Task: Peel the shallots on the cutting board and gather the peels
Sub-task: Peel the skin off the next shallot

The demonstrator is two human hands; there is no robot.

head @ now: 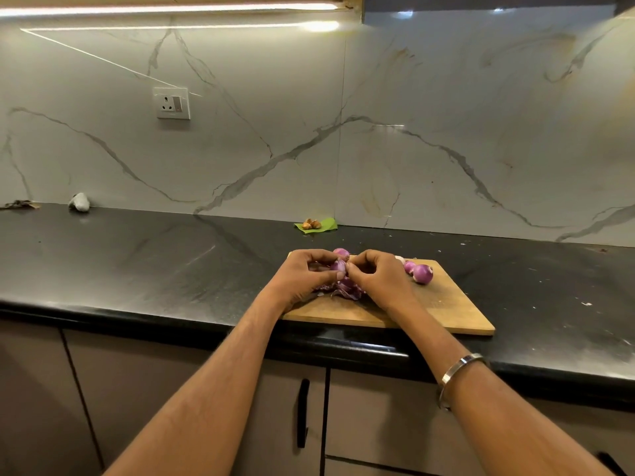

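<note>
Two hands meet over the board (446, 314), and between them sits one shallot (338, 266), held just above the peels (345, 288) that lie heaped on the board's near-left part. The left hand (304, 274) has its fingers and thumb curled round the shallot from the left; the right hand (379, 274) comes in from the right with its fingertips (350, 267) pinched at the shallot's right side, seemingly on a flap of skin, though the exact hold is too small to make out. The shallot's long axis looks roughly upright, tilted a little toward the person.

What the next pull turns on, as I judge it: the skin lies on the right hand's side of the bulb, so the right hand is the one to strip it, drawing away from the left and down toward the peels directly beneath, while the left keeps the bulb from turning.

Toward the board's far-right part lie two peeled shallots (421, 272), touching each other. Another shallot (341, 253) shows at the board's far edge, just behind the hands. Several bulbs look done, so the peeling seems well along; the gathering is not yet done.
</note>
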